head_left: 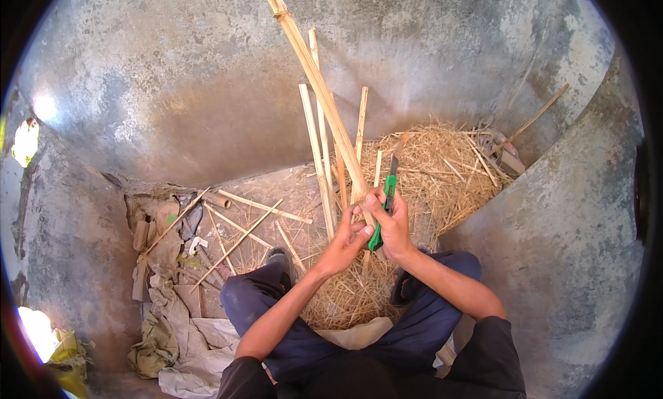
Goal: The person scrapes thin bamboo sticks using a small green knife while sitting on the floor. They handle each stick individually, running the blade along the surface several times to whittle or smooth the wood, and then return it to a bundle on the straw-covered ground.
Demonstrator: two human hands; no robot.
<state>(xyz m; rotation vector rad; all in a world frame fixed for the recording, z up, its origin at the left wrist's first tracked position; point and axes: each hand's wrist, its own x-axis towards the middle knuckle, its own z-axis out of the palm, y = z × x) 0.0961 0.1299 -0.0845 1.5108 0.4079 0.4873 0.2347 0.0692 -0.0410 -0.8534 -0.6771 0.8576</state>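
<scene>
A long pale bamboo strip [319, 81] with a visible node slants from the top of the view down to my hands. My left hand [343, 241] has its fingers wrapped round the strip near its lower end. In my right hand [396, 226] is a green utility knife [389, 188], its blade out and pointing away from me. The right thumb presses on the strip beside the knife, close to the left fingers. Where the strip's lower end stops is partly hidden by my hands.
Several bamboo sticks [308, 133] lean on the grey wall [193, 88] ahead. A heap of shavings [442, 171] lies at right, with more between my legs. Loose sticks [242, 237] and crumpled cloth [200, 354] lie at left. Concrete walls rise close on both sides.
</scene>
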